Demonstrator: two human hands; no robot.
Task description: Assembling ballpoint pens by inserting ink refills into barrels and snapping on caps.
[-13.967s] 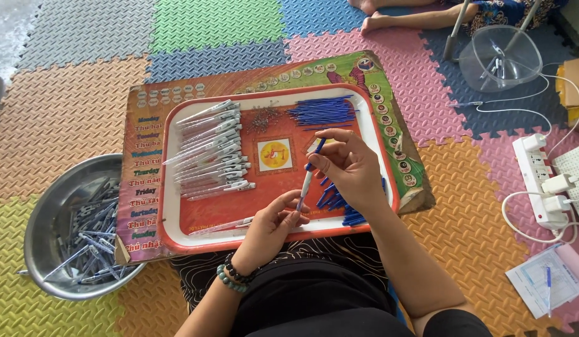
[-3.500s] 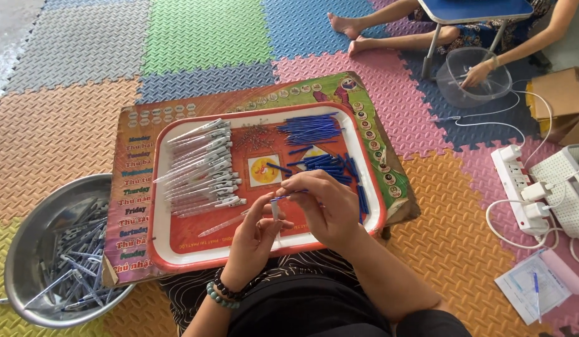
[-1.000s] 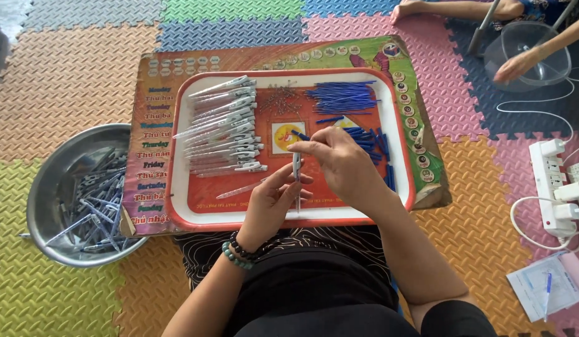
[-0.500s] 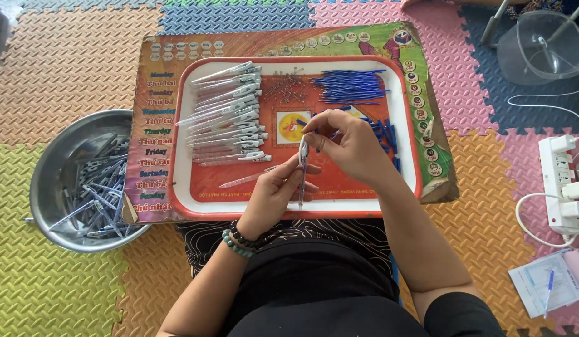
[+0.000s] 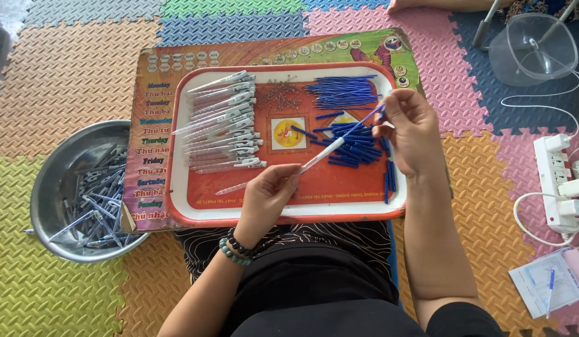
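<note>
We note a clear pen barrel (image 5: 323,151) held slantwise above the orange tray (image 5: 289,209), its lower end pinched in the fingers of our left hand (image 5: 267,196), its upper end aimed toward 2 o'clock. A blue refill (image 5: 367,118) runs on in line from that upper end; our right hand (image 5: 409,134) pinches its far tip between thumb and fingers. Whether the refill is already partly inside the barrel we cannot tell. A beaded bracelet (image 5: 236,248) sits on the left wrist.

Under the right hand, at 3 o'clock on the tray, lies a loose pile of blue refills (image 5: 355,146); a tidier bundle of refills (image 5: 342,92) lies at 1 o'clock. A small heap of springs (image 5: 279,95) sits at 12 o'clock, just beside that bundle. At 9 to 11 o'clock a stack of clear barrels (image 5: 220,122) lies in rows, and one single barrel (image 5: 230,188) rests apart at 7 o'clock.

The tray rests on a printed cardboard sheet (image 5: 149,150), which lies on the foam floor mat (image 5: 71,68). A metal bowl (image 5: 52,168) of pens stands at 9 o'clock of the tray, touching the cardboard. A clear plastic container (image 5: 533,47) sits at 2 o'clock, a white power strip (image 5: 554,178) at 3 o'clock, and a paper with a pen (image 5: 548,284) at 4 o'clock.
</note>
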